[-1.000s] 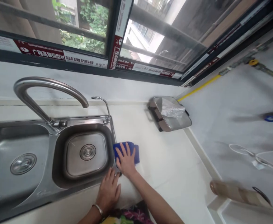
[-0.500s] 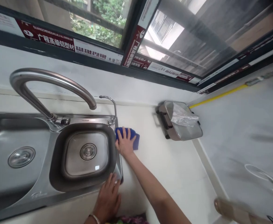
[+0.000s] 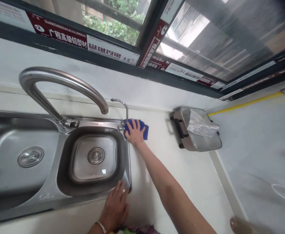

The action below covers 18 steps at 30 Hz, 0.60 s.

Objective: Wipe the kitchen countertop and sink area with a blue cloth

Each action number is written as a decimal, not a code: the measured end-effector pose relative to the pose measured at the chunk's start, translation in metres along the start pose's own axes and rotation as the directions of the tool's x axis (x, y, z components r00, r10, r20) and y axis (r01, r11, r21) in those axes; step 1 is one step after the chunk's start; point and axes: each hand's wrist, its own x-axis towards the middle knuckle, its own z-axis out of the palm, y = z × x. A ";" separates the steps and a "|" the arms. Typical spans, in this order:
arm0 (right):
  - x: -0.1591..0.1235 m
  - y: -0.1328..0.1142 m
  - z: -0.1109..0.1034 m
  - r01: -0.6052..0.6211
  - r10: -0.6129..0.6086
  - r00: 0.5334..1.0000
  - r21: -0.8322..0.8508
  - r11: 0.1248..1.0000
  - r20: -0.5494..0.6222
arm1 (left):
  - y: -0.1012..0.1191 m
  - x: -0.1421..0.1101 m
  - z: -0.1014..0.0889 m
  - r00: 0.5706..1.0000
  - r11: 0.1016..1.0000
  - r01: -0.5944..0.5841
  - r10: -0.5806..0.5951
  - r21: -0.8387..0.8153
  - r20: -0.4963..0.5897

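Note:
My right hand [image 3: 136, 134] presses a blue cloth [image 3: 146, 132] onto the counter beside the back right corner of the sink. Its fingers spread over the cloth, which shows between and around them. Close to the fingertips stands a thin small tap [image 3: 127, 110]. My left hand [image 3: 115, 205], with a bracelet at the wrist, rests flat at the front right edge of the steel sink [image 3: 48, 191]. Its fingers are stretched out and hold nothing.
A large curved faucet [image 3: 66, 79] arches over the two-bowl sink. On the right of the counter [image 3: 171, 169] sits a rectangular appliance [image 3: 185, 130] with a plastic bag [image 3: 200, 123] on top. A yellow pipe [image 3: 249, 102] runs along the wall below a dark window frame [image 3: 103, 66].
My right hand has slid the blue cloth back along the sink's right edge, closer to the small tap. My left hand stays at the front edge. The view has shifted slightly.

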 end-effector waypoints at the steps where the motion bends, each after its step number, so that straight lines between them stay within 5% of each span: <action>1: -0.005 -0.001 0.001 0.011 -0.011 1.000 0.002 1.000 -0.013 | 0.000 -0.001 0.000 1.000 1.000 0.003 -0.003 -0.003 0.010; 9: -0.080 -0.011 -0.001 0.089 -0.087 0.996 0.043 0.995 -0.037 | 0.000 -0.006 0.002 0.997 1.000 0.021 -0.020 -0.013 0.073; 18: -0.224 -0.013 0.017 0.185 -0.185 0.983 0.093 0.978 -0.014 | 0.002 -0.001 0.000 0.999 1.000 0.011 -0.010 0.028 -0.031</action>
